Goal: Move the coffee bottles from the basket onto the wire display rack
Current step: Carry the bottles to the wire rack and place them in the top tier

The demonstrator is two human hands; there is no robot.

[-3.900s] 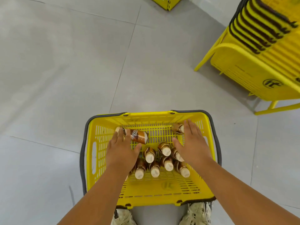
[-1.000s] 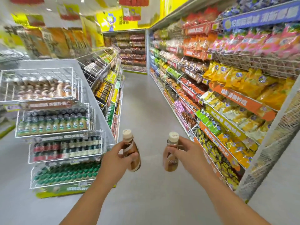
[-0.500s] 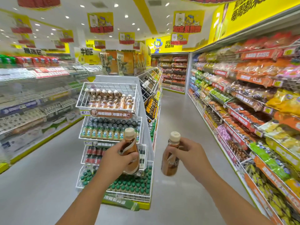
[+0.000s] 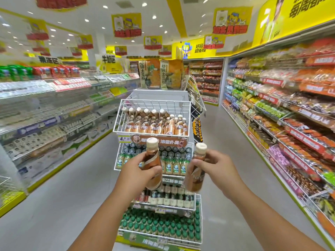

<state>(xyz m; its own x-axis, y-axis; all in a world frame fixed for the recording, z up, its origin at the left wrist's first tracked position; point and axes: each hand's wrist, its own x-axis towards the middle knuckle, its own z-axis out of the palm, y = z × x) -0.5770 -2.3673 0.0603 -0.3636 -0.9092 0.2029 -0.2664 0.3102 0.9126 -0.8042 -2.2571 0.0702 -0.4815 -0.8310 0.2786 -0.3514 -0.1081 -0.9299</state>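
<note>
My left hand (image 4: 135, 171) grips a brown coffee bottle (image 4: 153, 165) with a cream cap, held upright. My right hand (image 4: 219, 171) grips a second brown coffee bottle (image 4: 196, 169), also upright. Both bottles are held in front of the white wire display rack (image 4: 154, 104), below its top basket. That top basket holds several coffee bottles (image 4: 155, 124) of the same kind, with free room on its right and rear. The yellow basket is out of view.
Lower rack tiers hold dark bottles (image 4: 168, 196) and green-capped bottles (image 4: 159, 227). A snack shelf (image 4: 290, 124) lines the aisle on the right. A long shelf (image 4: 54, 115) runs on the left. Grey floor (image 4: 45, 214) lies open on both sides of the rack.
The view has swung so the rack now stands straight ahead and closer. Both hands have kept their bottles and raised them slightly toward the rack.
</note>
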